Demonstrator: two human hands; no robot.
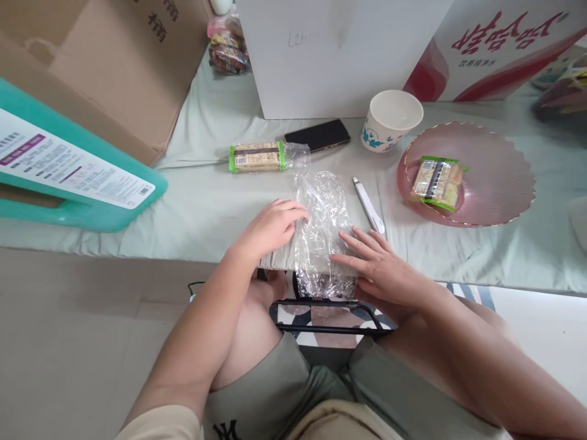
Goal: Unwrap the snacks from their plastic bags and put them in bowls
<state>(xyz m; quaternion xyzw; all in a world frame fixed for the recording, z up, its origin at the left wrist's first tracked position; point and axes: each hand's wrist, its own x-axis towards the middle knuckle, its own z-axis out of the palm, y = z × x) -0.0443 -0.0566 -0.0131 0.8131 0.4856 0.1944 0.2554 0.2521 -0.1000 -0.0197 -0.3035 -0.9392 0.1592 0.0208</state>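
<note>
A crumpled clear plastic wrapper (323,226) lies lengthwise on the cloth-covered table, its near end hanging over the front edge. My left hand (277,226) is at its left side, fingers loosely bent and fingertips touching the film. On the opposite side, my right hand (378,266) has its fingers spread, with the tips on the wrapper's right edge. Beyond the right fingers lies a slim white tool (368,205) resembling a box cutter. A green-ended pack of biscuit-like snacks (257,157) sits past my left hand, with clear film at its right end.
A black phone (318,135) and a paper cup (392,119) stand before a white box (339,61). To the right, a pink scalloped bowl (499,177) holds snack packs (438,182). A teal container (147,183) and a cardboard box (114,79) occupy the left.
</note>
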